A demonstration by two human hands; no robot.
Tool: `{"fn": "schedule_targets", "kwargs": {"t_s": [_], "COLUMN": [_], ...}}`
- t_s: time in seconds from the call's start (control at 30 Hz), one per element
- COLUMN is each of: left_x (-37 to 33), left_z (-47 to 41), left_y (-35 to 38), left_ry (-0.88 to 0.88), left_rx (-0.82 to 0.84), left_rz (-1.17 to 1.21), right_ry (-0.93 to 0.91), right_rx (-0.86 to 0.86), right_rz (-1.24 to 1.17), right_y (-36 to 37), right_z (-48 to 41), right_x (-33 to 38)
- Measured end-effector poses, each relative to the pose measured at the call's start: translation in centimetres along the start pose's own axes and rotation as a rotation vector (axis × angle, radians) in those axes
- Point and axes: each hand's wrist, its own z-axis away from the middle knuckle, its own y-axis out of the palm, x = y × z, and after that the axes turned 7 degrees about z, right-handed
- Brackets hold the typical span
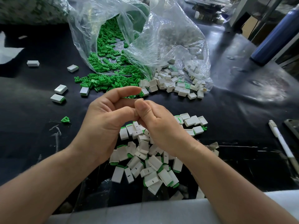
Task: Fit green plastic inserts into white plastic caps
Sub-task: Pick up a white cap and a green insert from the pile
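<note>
**A:** Hands?

**B:** Left hand and right hand meet over the middle of the tabletop. Fingers of both are curled, thumbs nearly touching. Whatever sits between them is hidden, so I cannot tell if either grips a part.

**A:** Stock?

**B:** Green inserts spill from a clear bag lying toward the far edge. White caps are heaped just right of them, partly under the film. Assembled pieces, white with green showing at one end, are piled at the near edge below the wrists.

**A:** Handling?

**B:** Judged light, stiff and smooth, likely to skate on the black surface. The insert looks like a ribbed fan, probably best pinched across its flat faces. The cap is an open box: hold the side walls and keep the mouth free. The fit probably wants a square thumb push, since thin ribs might crack if skewed.

**A:** Clutter?

**B:** Loose caps and a stray insert lie toward the left edge. A white pen lies near the right edge, and a blue bottle stands at the far right corner. Bag film sags over the cap heap and could snag a reach. The finished pile crowds the space under the hands.
</note>
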Motion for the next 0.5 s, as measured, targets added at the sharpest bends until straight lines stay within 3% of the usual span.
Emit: {"fn": "schedule_targets", "kwargs": {"t_s": [0.5], "left_x": [0.23], "left_z": [0.03], "left_y": [-0.14], "left_ry": [0.010], "left_rx": [0.003], "left_rz": [-0.007], "right_ry": [0.047], "right_rx": [0.004], "right_rz": [-0.016], "right_y": [0.10], "right_z": [0.08], "right_x": [0.31]}}
